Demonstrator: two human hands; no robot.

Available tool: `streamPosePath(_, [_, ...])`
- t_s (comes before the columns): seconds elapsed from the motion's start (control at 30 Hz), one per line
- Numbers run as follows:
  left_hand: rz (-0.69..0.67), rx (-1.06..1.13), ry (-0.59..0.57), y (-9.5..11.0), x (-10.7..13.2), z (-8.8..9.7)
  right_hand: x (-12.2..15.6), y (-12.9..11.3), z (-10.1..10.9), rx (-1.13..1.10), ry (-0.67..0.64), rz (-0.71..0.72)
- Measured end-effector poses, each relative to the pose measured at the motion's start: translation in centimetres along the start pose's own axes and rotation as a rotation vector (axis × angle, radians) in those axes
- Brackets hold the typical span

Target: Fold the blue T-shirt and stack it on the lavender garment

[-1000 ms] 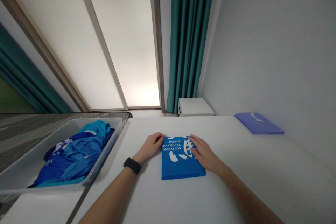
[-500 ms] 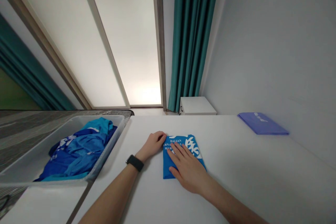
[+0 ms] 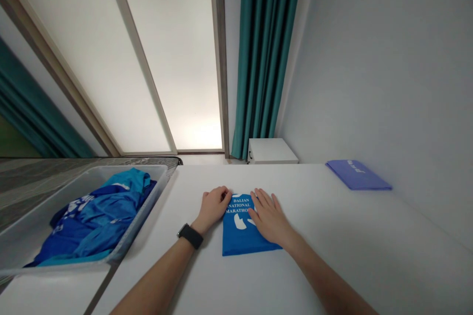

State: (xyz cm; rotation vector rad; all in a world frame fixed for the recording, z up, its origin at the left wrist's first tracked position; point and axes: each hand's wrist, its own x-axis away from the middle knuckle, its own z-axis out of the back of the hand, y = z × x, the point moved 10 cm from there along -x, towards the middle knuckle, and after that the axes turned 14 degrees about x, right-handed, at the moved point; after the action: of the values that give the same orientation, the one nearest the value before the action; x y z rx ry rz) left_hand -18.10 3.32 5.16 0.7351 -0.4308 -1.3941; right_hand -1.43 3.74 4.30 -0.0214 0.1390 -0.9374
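A folded blue shirt [image 3: 240,238] with white lettering, "DALIAN" and "MARATHON" among it, lies flat on the white table [image 3: 207,285]. My left hand [image 3: 214,206], its wrist in a black watch, has curled fingers closed at the shirt's far left corner; the fingertips are partly hidden. Across the shirt's right side, my right hand [image 3: 271,219] rests palm down with fingers stretched out, covering part of the white print.
To the left stands a translucent plastic bin [image 3: 142,221] holding crumpled blue garments [image 3: 99,221]. A folded purple-blue cloth [image 3: 360,176] lies at the table's far right, near the wall. Beyond the table are a white cabinet [image 3: 273,151] and a teal curtain [image 3: 266,59].
My right hand has slid away from me over the shirt, towards its far edge, baring more of the near part. My left hand stays at the corner. The view has shifted slightly.
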Motion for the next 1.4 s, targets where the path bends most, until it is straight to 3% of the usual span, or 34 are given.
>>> streamPosePath(0.1, [0.018,-0.047,0.013,-0.4,0.0,-0.1,0.1,0.2,-1.2,-0.023,-0.069,-0.029])
streamPosePath(0.4, [0.004,-0.205,0.020,0.1,0.0,-0.2,0.1,0.4,-1.5,-0.019,-0.130,-0.080])
streamPosePath(0.67, [-0.121,-0.054,-0.128,-0.6,-0.4,0.1,-0.5,1.7,-2.0,-0.208,-0.047,-0.080])
streamPosePath(0.9, [-0.159,0.008,-0.152,-0.1,-0.3,0.5,-2.0,7.0,-2.0,-0.312,0.155,-0.135])
streamPosePath(1.1, [-0.119,0.062,-0.149,0.0,0.1,0.5,-2.8,8.3,-1.6,-0.340,0.149,-0.089])
streamPosePath(1.3, [-0.148,0.128,-0.142,0.3,0.4,0.0,-3.3,8.7,-1.1,-0.149,0.076,-0.205])
streamPosePath(1.4, [-0.129,0.148,-0.129,0.2,0.4,-0.1,-3.5,8.5,-1.1,-0.157,0.029,-0.218])
